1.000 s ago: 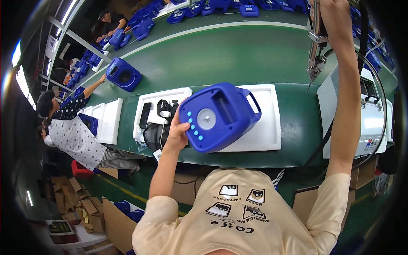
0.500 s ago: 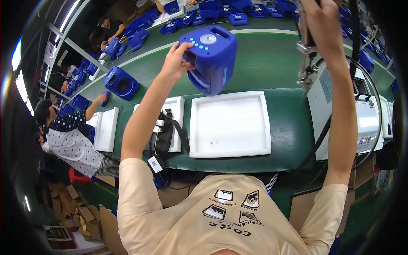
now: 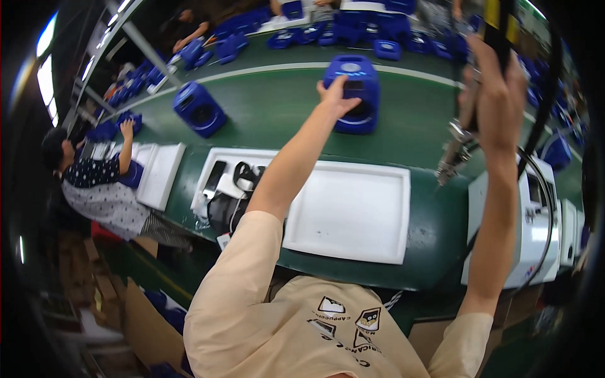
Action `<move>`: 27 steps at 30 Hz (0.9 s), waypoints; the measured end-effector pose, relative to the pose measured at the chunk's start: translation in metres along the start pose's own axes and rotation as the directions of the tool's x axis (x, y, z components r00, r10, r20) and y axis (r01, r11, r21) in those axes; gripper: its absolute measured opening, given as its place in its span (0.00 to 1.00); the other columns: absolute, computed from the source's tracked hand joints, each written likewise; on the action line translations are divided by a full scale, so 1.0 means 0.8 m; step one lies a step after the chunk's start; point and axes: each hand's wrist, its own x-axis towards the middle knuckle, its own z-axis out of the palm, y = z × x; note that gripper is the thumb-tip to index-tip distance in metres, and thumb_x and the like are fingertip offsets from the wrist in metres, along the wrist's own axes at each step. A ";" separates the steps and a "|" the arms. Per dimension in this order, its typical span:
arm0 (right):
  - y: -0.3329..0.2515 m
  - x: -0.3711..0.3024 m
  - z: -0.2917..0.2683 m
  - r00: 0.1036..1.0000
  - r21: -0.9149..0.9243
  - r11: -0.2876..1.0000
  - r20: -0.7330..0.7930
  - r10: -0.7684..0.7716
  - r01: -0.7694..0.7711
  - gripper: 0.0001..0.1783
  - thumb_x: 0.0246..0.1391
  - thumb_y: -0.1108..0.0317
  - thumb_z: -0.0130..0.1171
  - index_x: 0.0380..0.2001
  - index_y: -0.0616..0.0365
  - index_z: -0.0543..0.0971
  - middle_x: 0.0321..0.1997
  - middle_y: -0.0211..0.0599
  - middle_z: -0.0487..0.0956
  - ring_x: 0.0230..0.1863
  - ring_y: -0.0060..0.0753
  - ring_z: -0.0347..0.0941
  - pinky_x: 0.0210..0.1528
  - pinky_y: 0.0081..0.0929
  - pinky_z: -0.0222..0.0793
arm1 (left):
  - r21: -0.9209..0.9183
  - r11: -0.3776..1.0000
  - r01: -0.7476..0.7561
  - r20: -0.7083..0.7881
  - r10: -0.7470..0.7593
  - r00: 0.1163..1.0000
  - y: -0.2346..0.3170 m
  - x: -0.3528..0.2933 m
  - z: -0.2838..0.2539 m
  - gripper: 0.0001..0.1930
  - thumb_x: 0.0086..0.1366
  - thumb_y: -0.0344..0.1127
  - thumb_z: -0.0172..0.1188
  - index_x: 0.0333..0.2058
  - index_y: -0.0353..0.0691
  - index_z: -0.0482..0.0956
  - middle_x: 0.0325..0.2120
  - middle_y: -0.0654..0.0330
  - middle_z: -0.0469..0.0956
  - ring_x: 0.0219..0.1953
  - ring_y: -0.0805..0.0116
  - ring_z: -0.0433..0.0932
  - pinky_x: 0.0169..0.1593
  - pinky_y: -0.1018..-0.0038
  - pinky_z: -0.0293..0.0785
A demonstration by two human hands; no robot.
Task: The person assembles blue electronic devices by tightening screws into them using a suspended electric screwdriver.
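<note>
A blue boxy speaker case (image 3: 360,116) with a top handle and a dark round opening in front stands upright on the green belt. My left hand (image 3: 335,99) grips its near left edge, thumb across the front and fingers toward the top. Raised at the right, my right hand (image 3: 501,104) is closed round a hanging power screwdriver (image 3: 452,154) with a metal nose and a black-and-yellow upper body. The tool's nose points down and is blurred. Nearer to me, a shallow white foam tray (image 3: 353,211) lies on the green bench.
Left of the tray, another foam tray (image 3: 211,165) holds a phone, black straps and a cable. A white machine (image 3: 498,233) stands at the right, with a looped hose. Another blue case (image 3: 198,110) sits on the belt. A co-worker (image 3: 104,189) works at the left.
My left hand has carried the blue speaker case from above the bench, away and right, onto the belt; its front is now visible. The screwdriver has stayed in my right hand. The view has shifted.
</note>
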 end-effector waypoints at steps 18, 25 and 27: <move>0.058 -0.011 0.073 0.903 0.392 0.832 -0.007 0.429 -0.392 0.21 0.73 0.64 0.43 0.62 0.59 0.76 0.28 0.28 0.66 0.25 0.17 0.61 0.26 0.16 0.58 | 0.531 0.753 -0.388 -0.728 0.640 0.246 0.295 0.072 -0.493 0.58 0.53 0.53 0.73 0.72 0.51 0.41 0.62 0.28 0.61 0.57 0.33 0.72 0.65 0.49 0.66; 0.014 -0.026 0.111 0.856 0.478 0.768 -0.060 0.513 -0.427 0.23 0.74 0.57 0.42 0.63 0.59 0.71 0.26 0.25 0.59 0.20 0.13 0.55 0.23 0.11 0.54 | 0.144 0.809 -0.569 -0.709 0.486 0.511 0.382 0.079 -0.492 0.63 0.55 0.56 0.74 0.73 0.67 0.28 0.69 0.42 0.54 0.54 0.34 0.72 0.51 0.42 0.78; 0.005 -0.031 0.124 0.849 0.518 0.739 -0.045 0.526 -0.431 0.22 0.74 0.55 0.43 0.61 0.58 0.70 0.24 0.24 0.58 0.18 0.13 0.54 0.21 0.11 0.52 | -0.023 0.810 -0.586 -0.766 0.362 0.531 0.409 0.088 -0.482 0.65 0.54 0.57 0.75 0.73 0.68 0.26 0.69 0.42 0.54 0.54 0.32 0.72 0.53 0.40 0.77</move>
